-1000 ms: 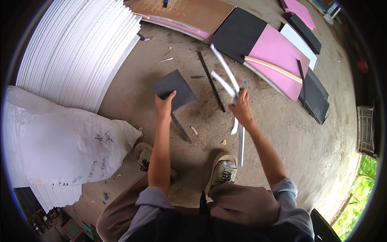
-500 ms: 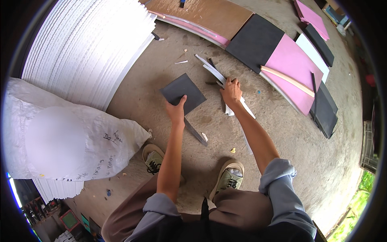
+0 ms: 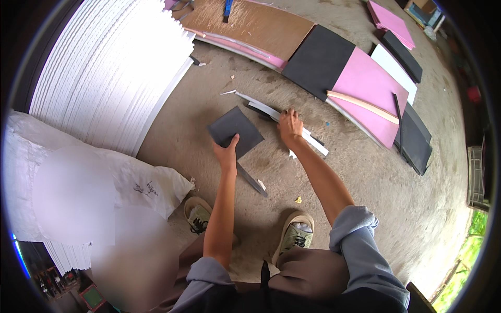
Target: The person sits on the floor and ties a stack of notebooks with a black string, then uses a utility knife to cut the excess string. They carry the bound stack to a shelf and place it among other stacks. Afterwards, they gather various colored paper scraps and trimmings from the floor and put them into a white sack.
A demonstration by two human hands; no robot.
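Note:
My left hand [image 3: 227, 155] grips the lower edge of a dark grey square sheet [image 3: 235, 128], its thumb lying on top. Below that hand a narrow dark strip [image 3: 251, 180] rests on the concrete floor. Further right, my right hand [image 3: 290, 128] is closed over a loose bunch of thin white strips [image 3: 266, 108] and black strips [image 3: 255, 108]. The bunch sticks out on both sides of the hand, low over the floor or on it; I cannot tell which. My fingertips there are partly hidden.
Behind my hands lie a brown board [image 3: 261, 23] bearing a blue cutter [image 3: 228, 10], a black sheet [image 3: 321, 60] and a pink sheet [image 3: 365, 88] with a tan strip [image 3: 362, 106]. A tall stack of white sheets [image 3: 109, 62] and a white sack [image 3: 156, 182] stand left. Small scraps dot the floor.
My right hand has shifted slightly left, and the black strips now lie more in line with the white ones. My left hand still holds the square sheet. The whole view has shifted a little.

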